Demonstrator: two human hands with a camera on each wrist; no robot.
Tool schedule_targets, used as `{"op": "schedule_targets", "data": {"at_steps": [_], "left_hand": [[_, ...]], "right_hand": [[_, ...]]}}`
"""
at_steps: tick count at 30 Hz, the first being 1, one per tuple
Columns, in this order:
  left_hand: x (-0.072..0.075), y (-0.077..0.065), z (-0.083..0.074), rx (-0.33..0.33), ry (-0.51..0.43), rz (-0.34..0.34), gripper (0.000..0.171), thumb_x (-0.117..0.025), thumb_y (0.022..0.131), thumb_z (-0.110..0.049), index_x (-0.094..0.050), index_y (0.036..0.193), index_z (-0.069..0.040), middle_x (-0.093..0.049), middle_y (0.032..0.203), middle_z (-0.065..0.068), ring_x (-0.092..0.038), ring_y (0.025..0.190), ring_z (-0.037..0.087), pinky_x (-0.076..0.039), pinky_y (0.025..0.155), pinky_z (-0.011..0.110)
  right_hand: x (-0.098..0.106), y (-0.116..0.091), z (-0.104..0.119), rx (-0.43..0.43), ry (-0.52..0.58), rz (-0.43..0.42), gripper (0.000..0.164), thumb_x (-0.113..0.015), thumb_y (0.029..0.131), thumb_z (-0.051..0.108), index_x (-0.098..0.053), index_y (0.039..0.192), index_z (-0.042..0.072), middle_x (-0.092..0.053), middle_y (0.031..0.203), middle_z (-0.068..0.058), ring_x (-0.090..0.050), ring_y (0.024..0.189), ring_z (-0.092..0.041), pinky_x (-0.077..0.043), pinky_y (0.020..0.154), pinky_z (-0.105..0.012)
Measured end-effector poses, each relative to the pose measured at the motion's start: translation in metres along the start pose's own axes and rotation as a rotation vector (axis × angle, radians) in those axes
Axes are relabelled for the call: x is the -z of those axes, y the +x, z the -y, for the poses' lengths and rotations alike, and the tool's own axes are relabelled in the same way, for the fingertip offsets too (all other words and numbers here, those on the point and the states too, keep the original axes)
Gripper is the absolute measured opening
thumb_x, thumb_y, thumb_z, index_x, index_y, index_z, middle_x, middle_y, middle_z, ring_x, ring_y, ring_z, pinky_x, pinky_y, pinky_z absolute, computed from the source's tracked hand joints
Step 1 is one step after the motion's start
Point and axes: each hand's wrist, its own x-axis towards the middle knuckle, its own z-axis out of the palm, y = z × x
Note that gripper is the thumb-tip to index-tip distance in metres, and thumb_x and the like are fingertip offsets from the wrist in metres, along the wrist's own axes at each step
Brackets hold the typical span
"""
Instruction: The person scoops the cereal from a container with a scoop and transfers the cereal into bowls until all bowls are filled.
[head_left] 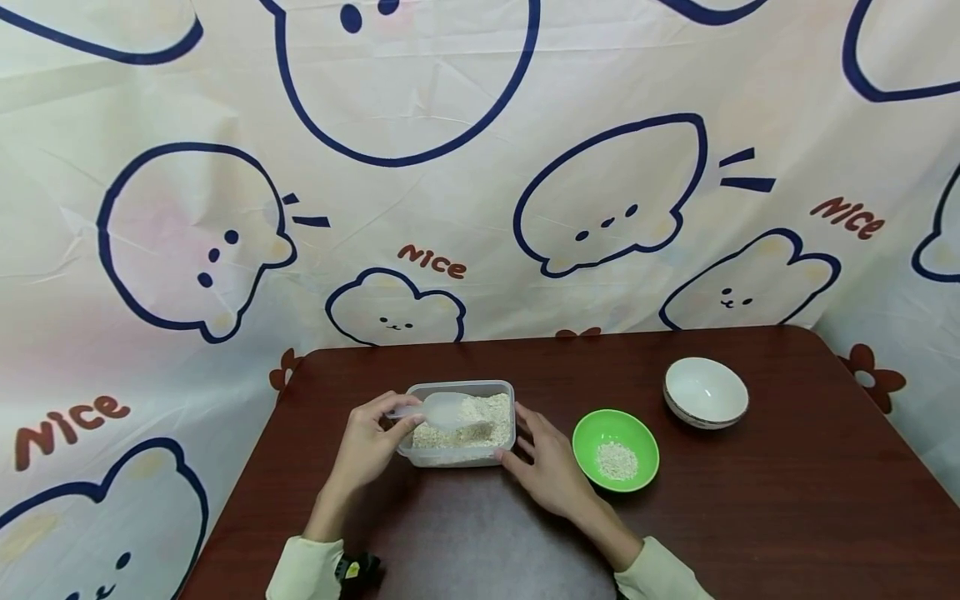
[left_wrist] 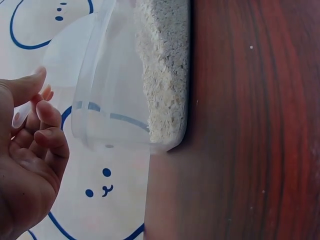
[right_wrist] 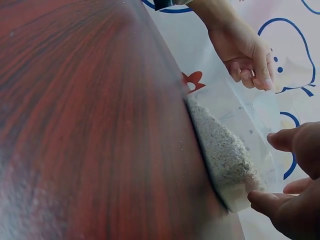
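Head view: a person's left hand pinches the handle of a translucent scoop between thumb and fingers, holding it over a clear plastic container of pale flakes. Whether the scoop carries any flakes, I cannot tell. The right hand does not wrap round anything; its fingers and thumb are spread and rest against the container's right end, presumably to steady it while the scoop is in use. The container stands on the left part of the table, between the two hands, probably so that both reach it easily.

Just right of the right hand sits a green bowl with a small heap of flakes in its bottom; its place near the container would keep any carry from one to the other short. A white bowl stands farther right and on the far side, apart from the green one.

Counted: two hands, one scoop, one container, one green bowl, and one white bowl, though another nested beneath it cannot be ruled out.
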Motion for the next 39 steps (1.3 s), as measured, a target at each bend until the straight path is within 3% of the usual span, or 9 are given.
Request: {"op": "schedule_targets", "data": {"at_steps": [22,31,39], "left_hand": [[-0.006,0.008,-0.012,0.020,-0.067,-0.035,0.014,-0.083,0.094,-0.006,-0.080,0.106,-0.013,-0.067,0.084,0.002,-0.054,0.069,0.006,-0.047,0.059,0.022],[-0.023,0.016,-0.025,-0.037,-0.098,-0.002,0.015,-0.082,0.094,-0.006,-0.081,0.108,-0.011,-0.070,0.086,0.004,-0.055,0.071,0.008,-0.048,0.061,0.025],[-0.048,0.026,-0.039,-0.097,-0.148,0.044,0.013,-0.083,0.094,-0.007,-0.080,0.106,-0.010,-0.072,0.088,0.006,-0.058,0.074,0.007,-0.052,0.064,0.024]], "right_hand": [[0.025,-0.007,0.017,0.042,-0.054,-0.031,0.075,-0.082,0.097,0.017,-0.044,0.159,-0.003,-0.050,0.162,-0.022,-0.053,0.148,-0.037,-0.052,0.112,-0.039],[0.057,-0.017,0.019,0.026,-0.151,-0.049,0.078,-0.082,0.098,0.020,-0.042,0.162,0.001,-0.047,0.164,-0.021,-0.053,0.148,-0.037,-0.051,0.112,-0.041],[0.089,-0.030,0.015,0.015,-0.281,-0.110,0.077,-0.081,0.098,0.027,-0.044,0.161,0.002,-0.051,0.162,-0.021,-0.058,0.144,-0.040,-0.055,0.108,-0.050]]}}
